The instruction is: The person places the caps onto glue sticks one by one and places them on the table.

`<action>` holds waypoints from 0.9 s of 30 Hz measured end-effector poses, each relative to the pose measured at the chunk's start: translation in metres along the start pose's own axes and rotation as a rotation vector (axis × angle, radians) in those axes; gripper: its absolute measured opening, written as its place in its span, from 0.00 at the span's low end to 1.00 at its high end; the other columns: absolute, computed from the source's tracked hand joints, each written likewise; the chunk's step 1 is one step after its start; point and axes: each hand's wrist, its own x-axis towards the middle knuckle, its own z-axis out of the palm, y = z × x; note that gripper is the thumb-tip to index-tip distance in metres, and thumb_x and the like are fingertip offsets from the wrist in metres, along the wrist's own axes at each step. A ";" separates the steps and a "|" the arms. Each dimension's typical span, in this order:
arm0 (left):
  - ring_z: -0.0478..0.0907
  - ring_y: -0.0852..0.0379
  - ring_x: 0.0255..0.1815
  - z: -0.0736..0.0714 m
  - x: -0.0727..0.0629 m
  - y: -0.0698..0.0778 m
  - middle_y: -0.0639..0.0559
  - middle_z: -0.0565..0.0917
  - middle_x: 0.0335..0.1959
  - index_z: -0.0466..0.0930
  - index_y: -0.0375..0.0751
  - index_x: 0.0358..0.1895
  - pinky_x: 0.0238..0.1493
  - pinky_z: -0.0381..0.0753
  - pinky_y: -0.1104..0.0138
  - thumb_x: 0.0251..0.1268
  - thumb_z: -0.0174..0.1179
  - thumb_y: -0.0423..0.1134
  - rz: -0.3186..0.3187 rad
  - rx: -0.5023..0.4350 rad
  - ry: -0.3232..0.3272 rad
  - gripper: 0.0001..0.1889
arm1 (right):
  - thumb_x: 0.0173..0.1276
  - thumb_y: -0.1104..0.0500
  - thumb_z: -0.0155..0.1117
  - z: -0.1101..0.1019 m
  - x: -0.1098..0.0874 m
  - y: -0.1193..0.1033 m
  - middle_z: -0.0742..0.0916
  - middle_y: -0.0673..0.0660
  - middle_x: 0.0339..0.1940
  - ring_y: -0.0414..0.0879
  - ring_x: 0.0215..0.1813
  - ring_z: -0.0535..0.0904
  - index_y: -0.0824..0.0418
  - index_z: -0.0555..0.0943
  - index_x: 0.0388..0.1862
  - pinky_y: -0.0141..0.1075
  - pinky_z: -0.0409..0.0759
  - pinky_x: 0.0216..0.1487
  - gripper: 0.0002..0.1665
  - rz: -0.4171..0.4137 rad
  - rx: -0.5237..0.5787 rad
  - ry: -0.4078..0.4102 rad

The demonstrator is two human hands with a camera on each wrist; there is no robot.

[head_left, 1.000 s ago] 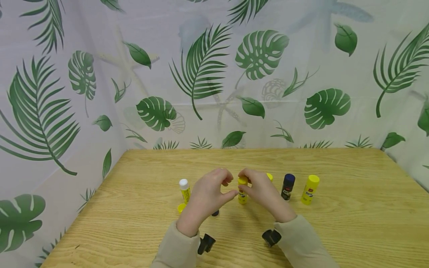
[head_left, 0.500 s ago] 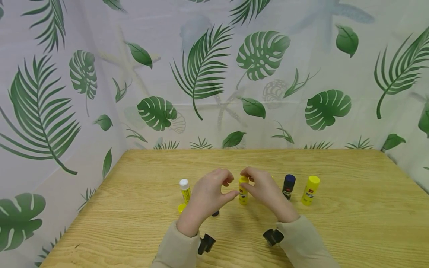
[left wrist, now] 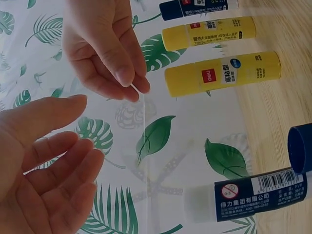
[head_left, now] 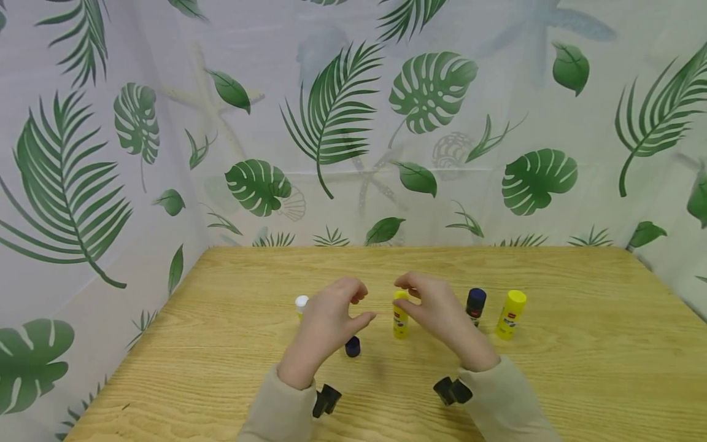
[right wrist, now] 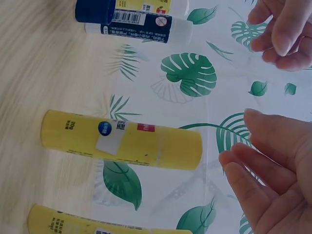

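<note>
My right hand hovers just behind and above an upright capped yellow glue stick, fingers loosely bent. In the right wrist view that hand is apart from the yellow glue stick. My left hand hangs to the left, holding nothing, its fingers relaxed in the left wrist view. Below it, a dark blue cap stands on the table. An uncapped dark blue glue stick with a whitish top shows in the left wrist view; my left hand hides it in the head view.
A white-topped glue stick is partly hidden behind my left hand. Toward the right stand a capped dark blue glue stick and another yellow glue stick. Leaf-patterned cloth hangs behind the wooden table.
My right hand has come off the yellow glue stick's cap and moved slightly right. The left hand has drifted left, uncovering more of the dark blue cap. The yellow glue stick stays standing.
</note>
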 end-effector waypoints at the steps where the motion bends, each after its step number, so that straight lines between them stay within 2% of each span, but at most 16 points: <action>1: 0.71 0.60 0.26 0.000 0.000 -0.001 0.53 0.76 0.29 0.75 0.41 0.34 0.26 0.72 0.72 0.48 0.67 0.42 -0.004 0.008 0.001 0.13 | 0.52 0.66 0.67 0.000 0.000 -0.001 0.82 0.57 0.36 0.51 0.40 0.78 0.65 0.78 0.39 0.41 0.77 0.41 0.14 -0.009 -0.001 0.001; 11: 0.73 0.60 0.25 0.001 0.002 -0.010 0.53 0.77 0.30 0.75 0.41 0.34 0.27 0.73 0.71 0.47 0.67 0.42 -0.060 0.055 0.006 0.13 | 0.52 0.65 0.67 0.000 -0.001 -0.006 0.82 0.57 0.37 0.50 0.39 0.79 0.65 0.78 0.39 0.40 0.77 0.40 0.14 -0.029 -0.007 -0.020; 17: 0.73 0.59 0.25 0.006 0.003 -0.019 0.53 0.77 0.32 0.75 0.41 0.34 0.25 0.72 0.69 0.48 0.66 0.42 -0.120 0.062 -0.030 0.13 | 0.52 0.65 0.67 0.003 -0.001 -0.008 0.82 0.57 0.37 0.49 0.39 0.79 0.64 0.78 0.38 0.39 0.77 0.40 0.14 -0.018 -0.013 -0.036; 24: 0.74 0.58 0.26 0.013 0.004 -0.029 0.52 0.77 0.32 0.75 0.40 0.34 0.25 0.73 0.68 0.48 0.66 0.41 -0.139 0.070 -0.045 0.13 | 0.52 0.65 0.67 0.005 -0.002 -0.011 0.82 0.56 0.36 0.50 0.39 0.78 0.64 0.77 0.38 0.40 0.77 0.40 0.14 -0.022 -0.013 -0.054; 27: 0.73 0.58 0.25 0.015 0.004 -0.031 0.50 0.77 0.33 0.75 0.40 0.35 0.25 0.73 0.68 0.48 0.66 0.41 -0.170 0.071 -0.083 0.13 | 0.52 0.64 0.67 0.006 -0.002 -0.012 0.82 0.56 0.37 0.51 0.39 0.78 0.64 0.77 0.39 0.39 0.77 0.40 0.14 -0.017 -0.015 -0.065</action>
